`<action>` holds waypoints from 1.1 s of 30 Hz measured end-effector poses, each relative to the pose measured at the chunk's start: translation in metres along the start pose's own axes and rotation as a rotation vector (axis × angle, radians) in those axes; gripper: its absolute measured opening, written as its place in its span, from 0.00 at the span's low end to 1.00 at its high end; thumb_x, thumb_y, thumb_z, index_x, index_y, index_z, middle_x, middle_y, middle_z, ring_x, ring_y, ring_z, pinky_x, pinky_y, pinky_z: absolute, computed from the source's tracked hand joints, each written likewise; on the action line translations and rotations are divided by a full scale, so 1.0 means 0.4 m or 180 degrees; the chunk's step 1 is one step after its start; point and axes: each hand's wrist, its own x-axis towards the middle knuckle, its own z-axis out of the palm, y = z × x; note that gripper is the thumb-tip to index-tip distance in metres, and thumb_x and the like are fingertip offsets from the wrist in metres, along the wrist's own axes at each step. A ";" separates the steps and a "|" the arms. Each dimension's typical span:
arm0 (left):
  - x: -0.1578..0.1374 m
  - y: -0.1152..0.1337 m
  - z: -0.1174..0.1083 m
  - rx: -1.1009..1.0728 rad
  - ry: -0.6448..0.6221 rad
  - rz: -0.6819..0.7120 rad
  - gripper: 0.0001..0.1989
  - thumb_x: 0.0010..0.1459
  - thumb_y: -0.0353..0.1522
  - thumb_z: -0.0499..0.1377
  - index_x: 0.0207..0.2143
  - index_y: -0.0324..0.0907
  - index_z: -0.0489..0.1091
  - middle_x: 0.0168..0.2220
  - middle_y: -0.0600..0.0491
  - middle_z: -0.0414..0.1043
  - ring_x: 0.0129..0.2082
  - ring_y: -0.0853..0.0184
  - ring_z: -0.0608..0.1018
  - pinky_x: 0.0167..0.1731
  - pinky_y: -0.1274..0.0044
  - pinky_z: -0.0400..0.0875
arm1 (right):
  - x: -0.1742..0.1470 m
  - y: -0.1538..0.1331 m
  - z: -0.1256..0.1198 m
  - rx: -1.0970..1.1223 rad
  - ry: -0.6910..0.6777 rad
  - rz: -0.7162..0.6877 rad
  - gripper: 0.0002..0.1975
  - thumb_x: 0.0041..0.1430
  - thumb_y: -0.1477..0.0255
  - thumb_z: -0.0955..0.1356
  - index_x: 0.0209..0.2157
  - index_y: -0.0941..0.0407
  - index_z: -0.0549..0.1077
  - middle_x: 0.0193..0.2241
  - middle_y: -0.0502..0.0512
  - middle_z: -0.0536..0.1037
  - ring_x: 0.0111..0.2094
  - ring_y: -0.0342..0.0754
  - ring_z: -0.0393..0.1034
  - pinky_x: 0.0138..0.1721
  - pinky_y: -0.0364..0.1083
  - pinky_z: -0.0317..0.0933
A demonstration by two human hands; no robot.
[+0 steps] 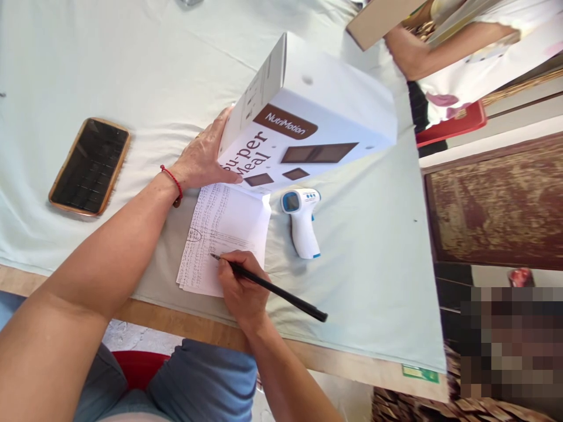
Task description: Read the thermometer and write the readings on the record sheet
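Observation:
My left hand grips the near end of a white box printed "NutriMotion", which is tilted above the table; my thumb lies along its lower edge. Partly under the box, a sheaf of paper covered with handwritten columns rests on the cloth. A black pen is pinched in the fingers of my right hand, its tip at the writing on the page. Just right of the paper lies a white and blue infrared thermometer.
A phone in an orange-brown case lies at the left on the pale tablecloth. Across the table, at the upper right, another person's arm is beside a cardboard box. The table's wooden edge runs along my side.

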 end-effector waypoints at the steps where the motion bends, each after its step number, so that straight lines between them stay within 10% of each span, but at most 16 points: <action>1: 0.000 0.000 0.000 0.0001 0.0003 0.0000 0.59 0.39 0.45 0.74 0.69 0.46 0.48 0.69 0.45 0.54 0.70 0.44 0.57 0.70 0.57 0.52 | 0.000 0.000 0.000 -0.0006 -0.0013 -0.0001 0.04 0.54 0.76 0.66 0.28 0.53 0.71 0.21 0.44 0.73 0.21 0.41 0.66 0.24 0.41 0.61; 33: 0.001 0.000 -0.008 -0.0014 -0.0072 -0.0021 0.62 0.36 0.45 0.75 0.70 0.48 0.48 0.70 0.45 0.54 0.69 0.45 0.58 0.70 0.58 0.53 | -0.007 0.008 0.000 0.0009 0.0001 -0.0059 0.05 0.54 0.78 0.66 0.28 0.53 0.69 0.20 0.43 0.69 0.21 0.40 0.63 0.24 0.40 0.59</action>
